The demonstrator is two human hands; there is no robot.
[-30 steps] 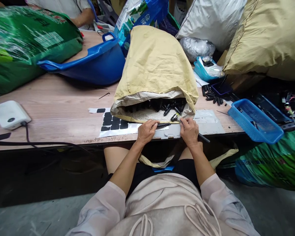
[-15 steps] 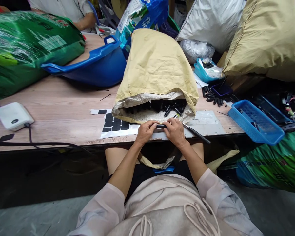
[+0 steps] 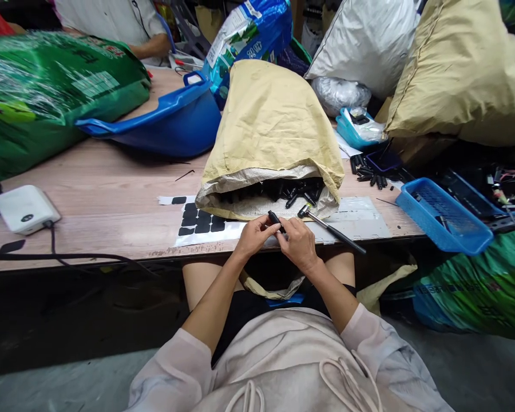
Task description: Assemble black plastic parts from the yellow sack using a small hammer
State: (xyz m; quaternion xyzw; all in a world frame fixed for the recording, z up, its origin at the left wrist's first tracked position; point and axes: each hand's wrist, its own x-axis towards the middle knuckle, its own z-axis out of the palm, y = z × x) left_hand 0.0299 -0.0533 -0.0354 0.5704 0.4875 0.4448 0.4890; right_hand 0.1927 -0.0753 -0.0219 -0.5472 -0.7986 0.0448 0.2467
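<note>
Left hand: thumb and fingers pinching a small black cylinder, far end poking out past the fingertips. Right hand: fingers drawn together, pinching the near end of the same piece; exact grip partly hidden. Both hands nearly touching, at the near edge of the desk, just in front of an open sack.

Hammer just right of the right hand, free of it; head by the sack's mouth, dark handle slanting toward the desk edge, tip overhanging. Pale flat sheet beneath it.

Tan sack on its side, mouth facing the person, black pieces heaped inside. Left of the hands, a white strip with rounded black patches, partly under the sack lip.

Farther left: blue basin, tilted; white box with a cable. Right: loose black parts; blue basket at the edge.
</note>
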